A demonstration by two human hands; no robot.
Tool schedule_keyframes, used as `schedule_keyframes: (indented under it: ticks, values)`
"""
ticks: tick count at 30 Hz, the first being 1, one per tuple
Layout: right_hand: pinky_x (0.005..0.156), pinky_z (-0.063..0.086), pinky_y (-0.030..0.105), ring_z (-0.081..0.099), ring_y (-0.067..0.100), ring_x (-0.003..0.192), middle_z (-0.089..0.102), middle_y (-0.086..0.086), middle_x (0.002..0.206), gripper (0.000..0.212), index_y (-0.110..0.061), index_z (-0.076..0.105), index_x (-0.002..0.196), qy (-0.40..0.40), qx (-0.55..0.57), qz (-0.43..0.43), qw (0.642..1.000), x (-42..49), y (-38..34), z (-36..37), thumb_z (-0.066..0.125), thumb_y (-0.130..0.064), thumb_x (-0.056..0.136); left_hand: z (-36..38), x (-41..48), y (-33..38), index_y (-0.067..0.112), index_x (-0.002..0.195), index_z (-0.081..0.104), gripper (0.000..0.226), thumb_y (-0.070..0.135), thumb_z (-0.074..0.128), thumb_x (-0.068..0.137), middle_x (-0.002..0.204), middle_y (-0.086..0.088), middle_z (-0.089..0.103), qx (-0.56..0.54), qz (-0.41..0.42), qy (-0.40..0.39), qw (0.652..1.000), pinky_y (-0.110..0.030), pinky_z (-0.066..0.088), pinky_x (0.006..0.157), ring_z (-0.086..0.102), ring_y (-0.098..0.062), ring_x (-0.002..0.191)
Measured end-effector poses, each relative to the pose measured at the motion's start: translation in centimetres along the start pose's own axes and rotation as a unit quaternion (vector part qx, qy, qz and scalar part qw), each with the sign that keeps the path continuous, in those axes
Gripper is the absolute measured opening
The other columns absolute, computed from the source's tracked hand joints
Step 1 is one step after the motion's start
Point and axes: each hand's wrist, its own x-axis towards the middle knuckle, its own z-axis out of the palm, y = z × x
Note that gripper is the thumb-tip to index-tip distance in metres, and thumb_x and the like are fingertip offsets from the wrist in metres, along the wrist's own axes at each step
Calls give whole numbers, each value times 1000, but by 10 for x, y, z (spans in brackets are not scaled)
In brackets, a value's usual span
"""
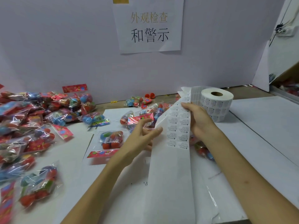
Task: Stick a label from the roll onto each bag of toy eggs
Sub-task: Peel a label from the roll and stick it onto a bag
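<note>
A pale lavender partition (64, 46) is seen across the top half, with a paper sign (148, 28) printed in Chinese characters taped at 12 o'clock. Below it, a table (258, 126) covered in white sheets is shown. From 8 to 10 o'clock a heap of bagged toy eggs (32, 118) is piled, in clear plastic with red header cards. A long label strip (171, 167) is stretched from the label roll (216, 104), stood on end at 2 o'clock, down towards 6 o'clock. The strip is gripped near its top by the right hand (199, 120), thumb laid on the printed face. The left hand (139, 139) is held wide, fingers spread and nearly straight, its index fingertip at the strip's left edge. A single bag (111, 139) is laid flat just left of that hand. Small printed labels (178, 126) are seen in rows on the strip's upper part. Two red egg halves (149, 95) are set by the partition.
</note>
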Motion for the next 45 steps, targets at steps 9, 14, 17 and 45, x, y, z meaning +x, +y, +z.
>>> schedule_keyframes:
  ticks: [9,14,17,45]
  values:
    - [72,62,37,75,29,97,76,14,106,19,-10,67,113,62,21,-26,998,1,1,1,65,-14,95,-3,-5,-9,21,112,66,26,18,78,89,106,4,79,-56,-124,-211,968,-30,62,76,77,-19,99]
    - [84,55,33,63,16,96,62,-1,113,30,-17,56,116,247,-241,-293,892,-8,3,5,70,-14,90,-7,3,-6,13,124,67,47,20,81,80,119,-4,76,-60,-79,-121,988,-43,60,94,74,-25,108]
    - [69,52,22,62,5,78,67,-12,88,12,-22,67,93,104,-276,-414,861,-20,-7,10,69,-11,88,-7,4,-7,7,130,67,43,13,77,88,127,-9,72,-65,-68,-67,993,-53,53,105,70,-30,115]
    - [58,40,9,56,-2,58,65,-15,66,10,-18,72,78,49,-402,-340,849,-16,4,9,74,-19,88,-6,-2,-4,13,124,69,39,15,78,86,121,-5,76,-13,-42,-111,993,-48,55,103,72,-26,112]
